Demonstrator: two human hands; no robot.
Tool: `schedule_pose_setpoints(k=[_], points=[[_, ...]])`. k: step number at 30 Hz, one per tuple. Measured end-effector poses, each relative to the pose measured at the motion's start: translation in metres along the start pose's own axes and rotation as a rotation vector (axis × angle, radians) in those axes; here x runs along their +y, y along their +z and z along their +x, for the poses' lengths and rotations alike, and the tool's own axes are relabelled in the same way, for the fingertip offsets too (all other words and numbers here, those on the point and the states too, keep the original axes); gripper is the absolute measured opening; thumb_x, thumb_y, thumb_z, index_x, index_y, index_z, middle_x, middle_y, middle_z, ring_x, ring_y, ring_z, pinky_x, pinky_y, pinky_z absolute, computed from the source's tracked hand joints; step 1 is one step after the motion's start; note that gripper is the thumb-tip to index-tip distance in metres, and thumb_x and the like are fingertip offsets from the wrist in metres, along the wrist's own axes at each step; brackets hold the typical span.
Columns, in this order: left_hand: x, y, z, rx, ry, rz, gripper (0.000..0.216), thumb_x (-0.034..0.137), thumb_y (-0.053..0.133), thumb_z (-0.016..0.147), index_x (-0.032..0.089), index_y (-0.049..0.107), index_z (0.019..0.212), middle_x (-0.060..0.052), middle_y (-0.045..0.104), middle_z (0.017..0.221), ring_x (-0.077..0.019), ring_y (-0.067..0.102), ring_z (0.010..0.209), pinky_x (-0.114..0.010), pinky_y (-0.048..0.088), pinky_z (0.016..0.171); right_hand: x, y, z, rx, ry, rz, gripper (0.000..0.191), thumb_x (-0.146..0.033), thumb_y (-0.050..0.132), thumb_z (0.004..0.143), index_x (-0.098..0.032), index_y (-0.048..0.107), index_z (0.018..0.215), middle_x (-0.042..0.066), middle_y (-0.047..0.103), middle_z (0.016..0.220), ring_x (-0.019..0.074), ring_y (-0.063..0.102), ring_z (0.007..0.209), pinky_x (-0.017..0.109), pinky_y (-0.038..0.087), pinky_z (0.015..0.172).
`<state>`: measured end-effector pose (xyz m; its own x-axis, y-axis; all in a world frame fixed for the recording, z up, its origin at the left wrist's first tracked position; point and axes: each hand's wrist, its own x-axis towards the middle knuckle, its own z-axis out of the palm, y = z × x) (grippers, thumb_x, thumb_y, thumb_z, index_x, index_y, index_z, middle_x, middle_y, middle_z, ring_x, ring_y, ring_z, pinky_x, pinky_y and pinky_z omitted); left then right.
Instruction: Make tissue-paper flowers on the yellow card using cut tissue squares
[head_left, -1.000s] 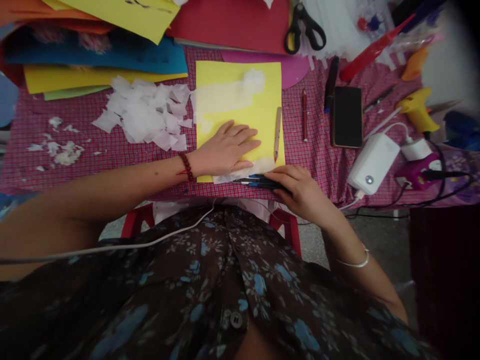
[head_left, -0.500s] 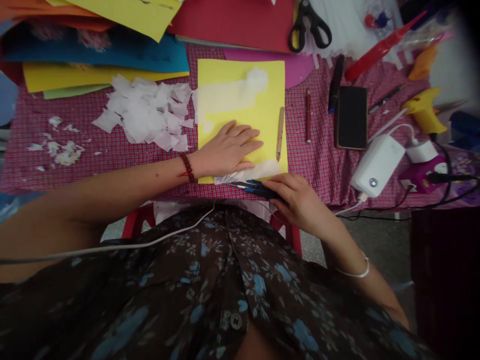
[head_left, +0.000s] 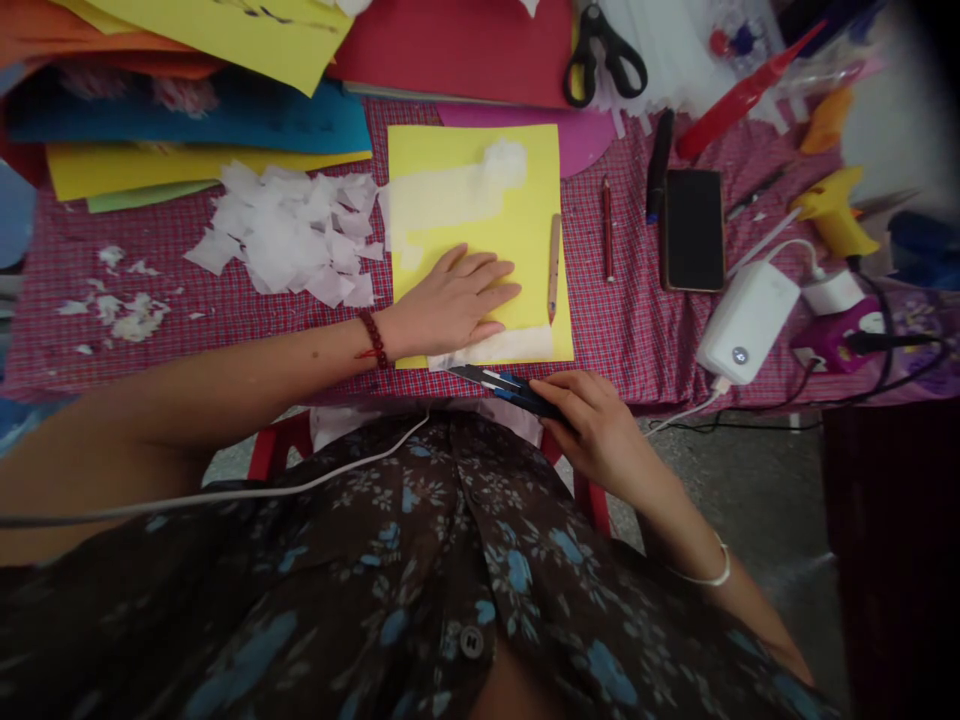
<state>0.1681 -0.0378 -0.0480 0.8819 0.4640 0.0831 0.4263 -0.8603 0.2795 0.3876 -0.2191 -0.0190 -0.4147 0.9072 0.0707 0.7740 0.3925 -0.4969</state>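
Note:
My left hand (head_left: pixel 457 295) lies flat with fingers spread on a sheet of yellow paper (head_left: pixel 534 240). My right hand (head_left: pixel 596 420), just off the paper's near right corner, is wrapped round a blue and black utility knife (head_left: pixel 525 394). Its blade points left, by the near edge of a white paper strip (head_left: pixel 517 345) at the bottom of the yellow sheet. Whether the blade touches the strip I cannot tell. Higher on the sheet are another pale strip (head_left: pixel 450 195) and a white crumpled tuft (head_left: pixel 505 163). A wooden pencil (head_left: pixel 554 268) rests along its right side.
Torn white paper pieces (head_left: pixel 281 235) are heaped left of the sheet, with small scraps (head_left: pixel 135 310) farther left. To the right lie a red pencil (head_left: pixel 607 230), a phone (head_left: pixel 694 230), a white power bank (head_left: pixel 748 322) and a yellow glue gun (head_left: pixel 836 212). Black-handled scissors (head_left: pixel 604 55) lie behind.
The utility knife and my right hand have drawn slightly toward me, away from the paper edge, baring more of the blade and the white strip. My left hand stays pressed on the sheet.

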Motion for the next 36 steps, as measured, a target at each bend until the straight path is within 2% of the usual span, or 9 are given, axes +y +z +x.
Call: schedule_pose_setpoints(k=[5,15,26,31,36], points=[[-0.001,0.001,-0.001,0.009,0.011,-0.025,0.052,0.039,0.053,0.096,0.02,0.051,0.144,-0.014,0.045,0.156,-0.0345,0.035,0.145,-0.06,0.02,0.12,0.01,-0.001,0.009,0.007,-0.024,0.03,0.042,-0.016,0.058,0.095,-0.021,0.055,0.137,0.014,0.063,0.122,0.0299,0.061,0.11,0.049,0.051,0.092],[-0.007,0.002,0.0,0.025,0.024,-0.056,0.053,0.046,0.051,0.096,0.02,0.052,0.143,-0.015,0.045,0.155,-0.0348,0.036,0.143,-0.058,0.023,0.119,0.021,-0.004,0.022,-0.017,-0.05,-0.005,0.041,-0.016,0.057,0.094,-0.021,0.057,0.135,0.014,0.064,0.123,0.0311,0.059,0.113,0.05,0.049,0.094],[-0.002,-0.003,0.0,0.015,-0.004,-0.105,0.053,0.042,0.054,0.095,0.021,0.053,0.144,-0.015,0.046,0.156,-0.0351,0.035,0.145,-0.058,0.022,0.119,0.017,-0.001,0.036,-0.046,-0.081,-0.005,0.047,-0.015,0.057,0.093,-0.024,0.056,0.139,0.012,0.064,0.124,0.0316,0.059,0.113,0.052,0.049,0.096],[0.0,-0.002,-0.001,0.004,-0.006,-0.08,0.054,0.04,0.054,0.095,0.02,0.05,0.145,-0.014,0.045,0.157,-0.0351,0.033,0.146,-0.06,0.02,0.119,0.009,-0.001,0.032,-0.047,-0.096,0.009,0.041,-0.021,0.057,0.096,-0.019,0.056,0.137,0.014,0.064,0.123,0.0307,0.06,0.111,0.05,0.051,0.095],[0.004,-0.001,-0.002,0.006,-0.032,0.012,0.048,0.039,0.048,0.098,0.02,0.05,0.142,-0.009,0.048,0.154,-0.0298,0.037,0.142,-0.059,0.016,0.122,-0.004,0.005,0.021,-0.039,-0.069,0.034,0.044,-0.02,0.057,0.096,-0.02,0.053,0.14,0.015,0.063,0.121,0.0307,0.06,0.111,0.051,0.053,0.094]])
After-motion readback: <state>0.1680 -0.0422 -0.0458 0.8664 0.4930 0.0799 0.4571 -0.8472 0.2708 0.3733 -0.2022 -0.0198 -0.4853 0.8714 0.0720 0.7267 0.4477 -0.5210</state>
